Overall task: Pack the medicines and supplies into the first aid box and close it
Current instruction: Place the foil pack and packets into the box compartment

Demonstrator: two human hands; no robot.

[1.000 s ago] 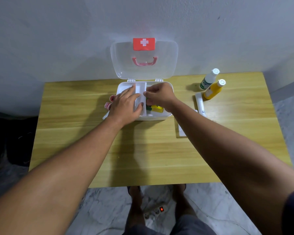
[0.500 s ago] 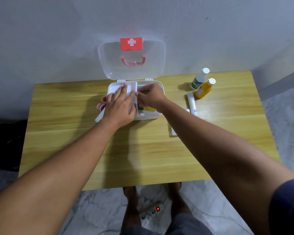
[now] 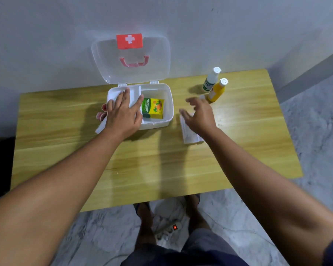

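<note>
White first aid box [image 3: 168, 104] sits open at 12 o'clock, yellow-green carton [image 3: 153, 108] inside. Left hand [image 3: 123, 114] lies flat, fingers spread, on its white tray [image 3: 134, 93]; right hand [image 3: 199, 117] hovers open and empty at 2 o'clock.

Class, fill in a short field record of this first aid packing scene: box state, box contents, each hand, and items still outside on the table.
box: white first aid box, lid open and upright against the wall
contents: green and yellow medicine carton in the right section
left hand: flat on a white tray over the left section
right hand: open, empty, above a white packet
outside: white bottle, yellow bottle, red-patterned rolls left of box
</note>
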